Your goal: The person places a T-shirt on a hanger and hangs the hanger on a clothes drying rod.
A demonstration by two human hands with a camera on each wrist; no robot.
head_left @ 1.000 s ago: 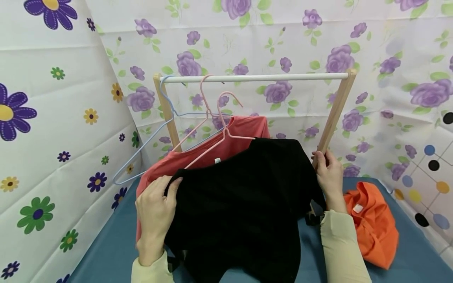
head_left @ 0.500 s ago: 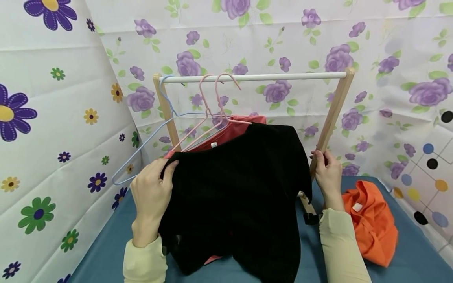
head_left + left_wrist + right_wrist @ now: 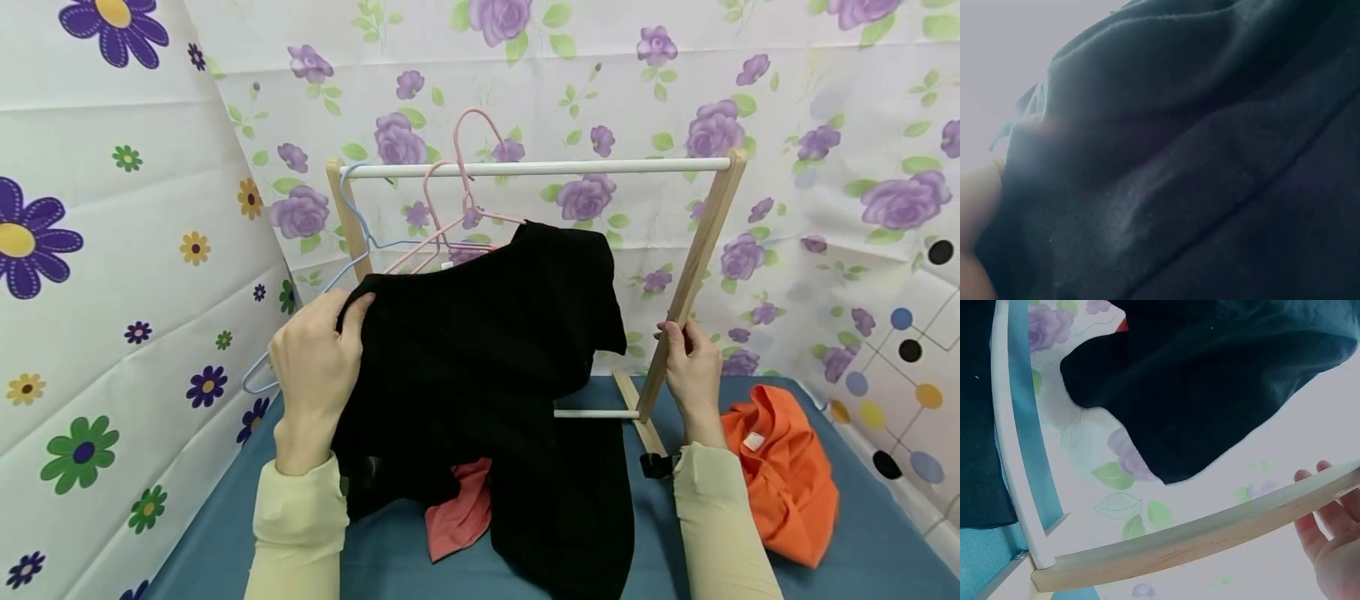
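My left hand (image 3: 318, 367) pinches the shoulder of a black shirt (image 3: 480, 333), thumb in front, together with the hanger's end beneath it. The shirt sits on a pink hanger (image 3: 468, 179), whose hook rises above the white rail (image 3: 600, 167) of a clothes rack. In the left wrist view the dark cloth (image 3: 1179, 162) fills most of the picture. My right hand (image 3: 693, 375) grips the rack's right wooden post (image 3: 693, 258), also seen in the right wrist view with the fingers (image 3: 1313, 534) round the post. Behind the black shirt, a coral shirt (image 3: 461, 512) is mostly hidden.
A blue hanger (image 3: 352, 208) and another pink hanger (image 3: 429, 196) hang on the rail's left part. An orange garment (image 3: 783, 475) lies crumpled on the blue tabletop (image 3: 217, 542) to the right. A lower white bar (image 3: 596, 414) joins the rack's base. Flowered sheets stand behind.
My left hand has lifted the black shirt and its hanger, so the hook has gone from below the rail to above it. My right hand stays on the post.
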